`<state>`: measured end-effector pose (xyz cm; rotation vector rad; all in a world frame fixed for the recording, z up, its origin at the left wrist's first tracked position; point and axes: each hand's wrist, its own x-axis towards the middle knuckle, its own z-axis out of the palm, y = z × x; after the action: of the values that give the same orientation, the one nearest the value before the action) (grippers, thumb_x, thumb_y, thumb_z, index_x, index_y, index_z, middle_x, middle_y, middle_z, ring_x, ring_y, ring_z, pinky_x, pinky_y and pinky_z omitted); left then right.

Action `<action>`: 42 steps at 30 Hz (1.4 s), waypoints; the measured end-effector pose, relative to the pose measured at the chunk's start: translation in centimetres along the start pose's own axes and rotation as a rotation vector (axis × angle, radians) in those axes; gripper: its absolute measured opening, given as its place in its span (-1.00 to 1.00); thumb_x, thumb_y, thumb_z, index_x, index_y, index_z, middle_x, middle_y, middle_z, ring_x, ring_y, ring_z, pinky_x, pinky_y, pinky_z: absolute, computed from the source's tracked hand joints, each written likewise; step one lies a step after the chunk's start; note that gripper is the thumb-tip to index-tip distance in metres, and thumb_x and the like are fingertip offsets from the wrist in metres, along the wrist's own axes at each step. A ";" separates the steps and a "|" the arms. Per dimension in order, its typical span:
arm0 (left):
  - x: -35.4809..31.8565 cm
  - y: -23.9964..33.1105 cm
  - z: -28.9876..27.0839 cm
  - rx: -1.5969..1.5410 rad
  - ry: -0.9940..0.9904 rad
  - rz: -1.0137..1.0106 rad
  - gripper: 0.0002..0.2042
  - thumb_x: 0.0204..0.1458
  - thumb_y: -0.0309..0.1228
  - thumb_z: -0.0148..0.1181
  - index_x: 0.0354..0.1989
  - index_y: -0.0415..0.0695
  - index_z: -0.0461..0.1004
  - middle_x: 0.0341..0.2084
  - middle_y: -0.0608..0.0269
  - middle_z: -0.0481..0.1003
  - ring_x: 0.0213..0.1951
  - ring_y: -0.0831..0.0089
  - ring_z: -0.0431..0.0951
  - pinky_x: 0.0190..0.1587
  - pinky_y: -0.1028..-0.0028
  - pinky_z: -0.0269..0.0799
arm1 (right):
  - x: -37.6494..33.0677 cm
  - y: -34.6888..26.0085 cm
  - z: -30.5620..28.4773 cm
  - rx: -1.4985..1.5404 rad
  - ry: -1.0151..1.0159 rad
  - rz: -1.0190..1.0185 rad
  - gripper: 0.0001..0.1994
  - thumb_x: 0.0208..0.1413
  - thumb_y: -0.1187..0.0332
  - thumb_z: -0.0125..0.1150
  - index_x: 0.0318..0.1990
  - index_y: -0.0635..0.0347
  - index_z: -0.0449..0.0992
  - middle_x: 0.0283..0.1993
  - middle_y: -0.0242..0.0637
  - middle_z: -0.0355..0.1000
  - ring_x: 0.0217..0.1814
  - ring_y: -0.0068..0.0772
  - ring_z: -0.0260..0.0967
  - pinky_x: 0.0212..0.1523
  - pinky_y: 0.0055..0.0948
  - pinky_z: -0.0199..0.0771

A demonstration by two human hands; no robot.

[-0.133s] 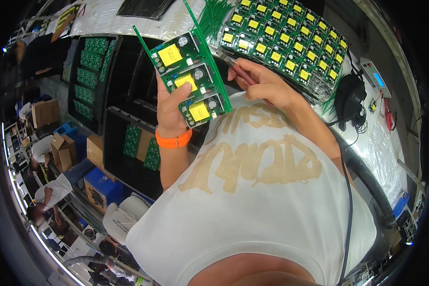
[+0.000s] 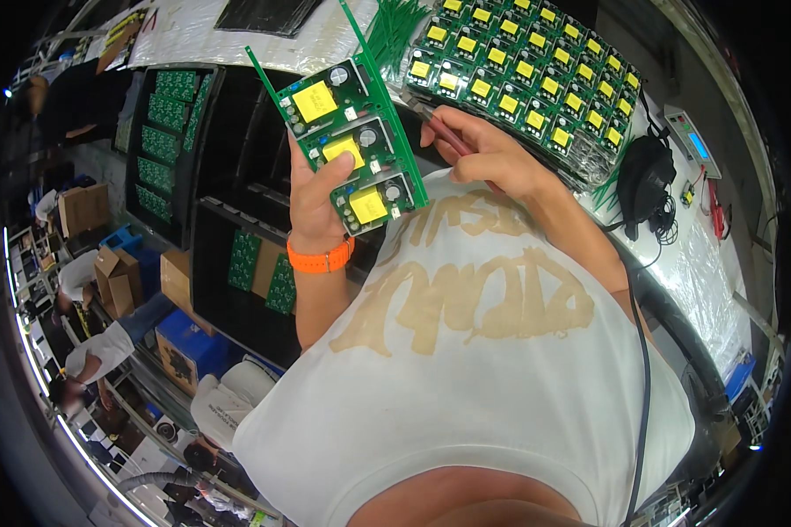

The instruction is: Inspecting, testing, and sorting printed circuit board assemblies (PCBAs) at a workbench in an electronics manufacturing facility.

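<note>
Panel of three green circuit boards (image 2: pixel 353 149) clamped in left hand (image 2: pixel 315 200), thumb on middle board | long axis slants from upper left to lower right | right hand (image 2: pixel 492 158) just beside its right edge, pinching slim dark tool (image 2: pixel 439 129) (tip aimed at panel) | hands apart, above surface (image 2: pixel 677 263)

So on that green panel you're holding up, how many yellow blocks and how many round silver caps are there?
On the panel in the left hand; the right hand holds a thin tool:
Yellow blocks: 3
Round caps: 3
Total: 6
</note>
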<state>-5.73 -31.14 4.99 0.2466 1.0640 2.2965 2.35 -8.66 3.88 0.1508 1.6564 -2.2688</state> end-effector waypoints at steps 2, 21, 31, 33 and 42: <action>0.1 0.0 0.1 0.010 0.003 -0.002 -0.40 0.05 -0.68 -0.06 0.33 -0.06 0.13 0.03 0.02 0.47 -0.14 0.24 0.59 -0.13 0.31 0.55 | 0.1 0.1 -0.2 -0.016 -0.012 0.010 -0.57 -0.31 0.43 0.05 -0.13 0.21 0.38 -0.28 -0.43 0.27 -0.29 -0.62 0.05 -0.23 -0.66 0.03; 0.2 0.0 0.9 -0.025 -0.009 -0.025 -0.38 0.03 -0.68 -0.05 0.33 -0.06 0.11 0.04 -0.01 0.46 -0.13 0.23 0.59 -0.12 0.29 0.58 | 0.1 0.7 0.3 0.084 0.001 -0.003 -0.56 -0.29 0.50 -0.01 -0.10 0.20 0.39 -0.22 -0.41 0.31 -0.27 -0.59 0.10 -0.20 -0.68 0.06; 0.3 0.3 2.2 0.108 0.074 -0.024 -0.40 0.05 -0.69 -0.02 0.31 -0.06 0.09 0.01 0.01 0.45 -0.13 0.29 0.57 -0.10 0.37 0.55 | 0.2 1.2 1.7 -0.185 0.226 -0.072 -0.58 -0.19 0.49 0.05 -0.05 0.15 0.39 -0.31 -0.40 0.34 -0.34 -0.53 0.15 -0.29 -0.59 0.14; 0.4 0.4 2.6 0.109 0.099 -0.039 -0.40 0.05 -0.70 0.00 0.30 -0.05 0.08 0.02 0.00 0.43 -0.11 0.30 0.55 -0.08 0.37 0.54 | 0.3 1.1 1.9 -0.325 0.302 -0.073 -0.59 -0.17 0.48 0.07 -0.04 0.14 0.39 -0.33 -0.40 0.34 -0.36 -0.51 0.15 -0.32 -0.56 0.16; 1.1 -0.2 3.7 0.342 0.123 0.003 -0.39 0.06 -0.70 0.05 0.32 -0.07 0.10 -0.02 0.10 0.45 -0.16 0.42 0.53 -0.12 0.49 0.48 | 0.5 1.4 -0.4 -0.392 0.373 -0.079 -0.60 -0.18 0.43 0.14 -0.06 0.13 0.40 -0.35 -0.41 0.38 -0.38 -0.48 0.19 -0.35 -0.51 0.19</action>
<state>-5.10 -28.06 7.20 0.2428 1.5200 2.1444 2.26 -8.79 2.40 0.4417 2.2991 -2.0056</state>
